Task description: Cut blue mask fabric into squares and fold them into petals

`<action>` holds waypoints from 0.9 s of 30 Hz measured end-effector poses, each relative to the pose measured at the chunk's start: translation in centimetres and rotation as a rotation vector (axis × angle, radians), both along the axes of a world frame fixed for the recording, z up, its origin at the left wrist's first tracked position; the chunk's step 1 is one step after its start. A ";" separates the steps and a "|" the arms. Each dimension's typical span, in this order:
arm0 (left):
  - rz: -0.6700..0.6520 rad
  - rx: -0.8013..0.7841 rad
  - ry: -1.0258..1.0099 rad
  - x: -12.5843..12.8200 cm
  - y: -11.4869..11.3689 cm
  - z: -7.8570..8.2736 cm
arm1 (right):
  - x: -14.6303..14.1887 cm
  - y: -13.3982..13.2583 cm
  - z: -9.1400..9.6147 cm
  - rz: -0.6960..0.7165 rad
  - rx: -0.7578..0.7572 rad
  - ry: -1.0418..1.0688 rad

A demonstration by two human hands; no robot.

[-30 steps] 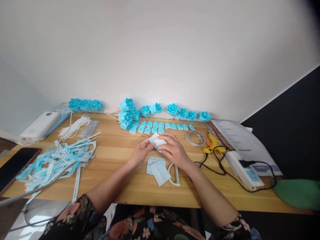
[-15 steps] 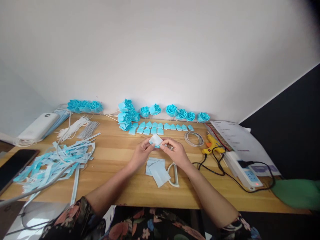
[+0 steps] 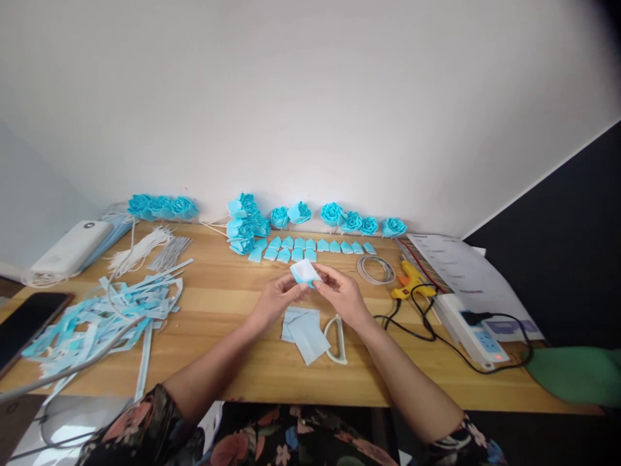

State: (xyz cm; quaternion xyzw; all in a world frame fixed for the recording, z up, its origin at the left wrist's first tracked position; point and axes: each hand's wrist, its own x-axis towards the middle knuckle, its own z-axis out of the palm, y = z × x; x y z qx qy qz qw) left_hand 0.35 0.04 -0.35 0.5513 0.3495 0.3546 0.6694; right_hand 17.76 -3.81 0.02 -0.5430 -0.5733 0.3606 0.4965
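Observation:
Both hands meet above the middle of the wooden table (image 3: 228, 291). My left hand (image 3: 274, 301) and my right hand (image 3: 342, 294) pinch a small folded piece of light blue mask fabric (image 3: 305, 272) between their fingertips, its white side up. Just below the hands lie several cut blue fabric squares (image 3: 305, 331) and a pair of white-handled scissors (image 3: 336, 336). Beyond the hands, several folded blue petals (image 3: 310, 248) lie in rows. Blue fabric roses (image 3: 334, 217) stand along the wall.
A heap of blue mask strips (image 3: 107, 310) covers the left side, with white ear loops (image 3: 140, 249), a white power bank (image 3: 68, 249) and a dark phone (image 3: 24, 323). At right are a wire coil (image 3: 376, 268), a yellow glue gun (image 3: 410, 281), a power strip (image 3: 478, 333) and papers (image 3: 460, 265).
My right hand has drawn back off the top of the fabric piece, so its white face shows, and both hands now pinch it at its edges. The view shifted slightly.

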 end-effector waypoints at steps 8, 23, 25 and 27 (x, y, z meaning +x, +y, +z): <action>0.047 0.024 0.027 -0.2 0.2 -0.3 | -0.1 0.1 -0.2 0.124 -0.047 0.146; 0.034 0.032 -0.004 -0.2 0.0 0.1 | -0.2 0.0 -0.6 0.150 -0.088 0.162; 0.029 0.021 -0.012 -0.3 0.0 0.1 | -0.2 0.0 -0.5 0.151 -0.087 0.171; 0.032 0.019 -0.009 -0.3 0.0 0.1 | -0.1 0.0 -0.2 0.167 -0.083 0.178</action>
